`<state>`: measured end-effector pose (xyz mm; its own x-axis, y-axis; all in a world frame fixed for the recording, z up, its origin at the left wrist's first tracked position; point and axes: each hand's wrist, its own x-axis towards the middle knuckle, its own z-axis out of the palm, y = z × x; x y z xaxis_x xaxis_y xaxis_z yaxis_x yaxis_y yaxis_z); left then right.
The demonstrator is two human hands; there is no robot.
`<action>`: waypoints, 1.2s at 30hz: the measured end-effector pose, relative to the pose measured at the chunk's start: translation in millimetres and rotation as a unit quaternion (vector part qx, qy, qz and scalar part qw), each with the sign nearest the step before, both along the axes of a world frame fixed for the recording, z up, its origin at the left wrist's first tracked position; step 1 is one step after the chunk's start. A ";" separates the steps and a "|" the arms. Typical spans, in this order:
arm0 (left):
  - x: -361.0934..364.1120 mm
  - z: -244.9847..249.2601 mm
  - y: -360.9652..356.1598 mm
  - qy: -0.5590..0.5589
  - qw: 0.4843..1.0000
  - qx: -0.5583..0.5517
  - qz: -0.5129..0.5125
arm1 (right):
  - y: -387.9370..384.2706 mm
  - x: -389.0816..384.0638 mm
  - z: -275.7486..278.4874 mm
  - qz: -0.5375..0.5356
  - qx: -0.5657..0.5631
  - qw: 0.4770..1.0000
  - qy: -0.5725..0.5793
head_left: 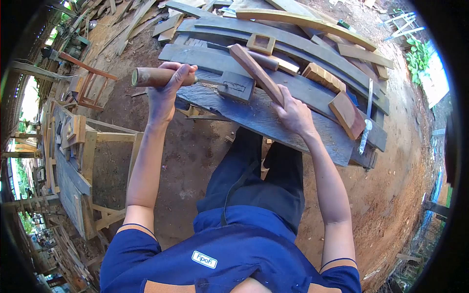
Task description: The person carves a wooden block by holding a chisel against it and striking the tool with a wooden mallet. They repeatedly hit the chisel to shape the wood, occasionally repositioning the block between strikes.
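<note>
Left hand [165,95]: raised at the left edge of the table; the fingers are wrapped tight round the handle of the chisel, thumb over the top.
Chisel [159,76]: round wooden handle lying roughly level, butt end to the left. The metal shank runs right and meets the dark block; the cutting edge itself is too small to make out.
Dark block [238,87]: small squared piece of grey wood lying flat on the table between the two hands, with a shallow recess cut in its upper face.
Right hand [294,115]: set on the table to the right of the dark block; the fingers are closed round the lower end of the wooden bar.
Wooden bar [255,72]: long reddish-brown bar, slanting up and left from the right hand. Its far end lies above the dark block; whether it touches the block cannot be told.
Table [256,122]: stack of weathered grey planks, broad and slightly curved, which carries all the workpieces.
Square frame [260,44]: small pale wooden frame lying on the planks behind the wooden bar.
Pale block [323,77]: on the planks, well to the right of the bar.
Red-brown block [347,115]: near the right end of the table, just beside a metal strip [367,119].
Ground [185,161]: bare earth under the person's dark trousers.
Side bench [73,166]: wooden, standing to the person's left.
</note>
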<state>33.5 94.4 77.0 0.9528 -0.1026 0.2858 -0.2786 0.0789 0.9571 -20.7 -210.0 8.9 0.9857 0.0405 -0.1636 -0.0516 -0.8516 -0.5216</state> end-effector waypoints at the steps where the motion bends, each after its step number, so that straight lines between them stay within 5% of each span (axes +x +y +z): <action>1: 0.1 0.3 -0.2 0.000 1.000 -0.002 0.000 | 0.4 -0.2 0.5 -0.001 -0.006 1.000 0.000; 36: 1.9 5.9 -13.0 -0.002 0.999 0.012 0.030 | -0.3 -0.1 -4.2 -0.006 -0.011 1.000 -0.009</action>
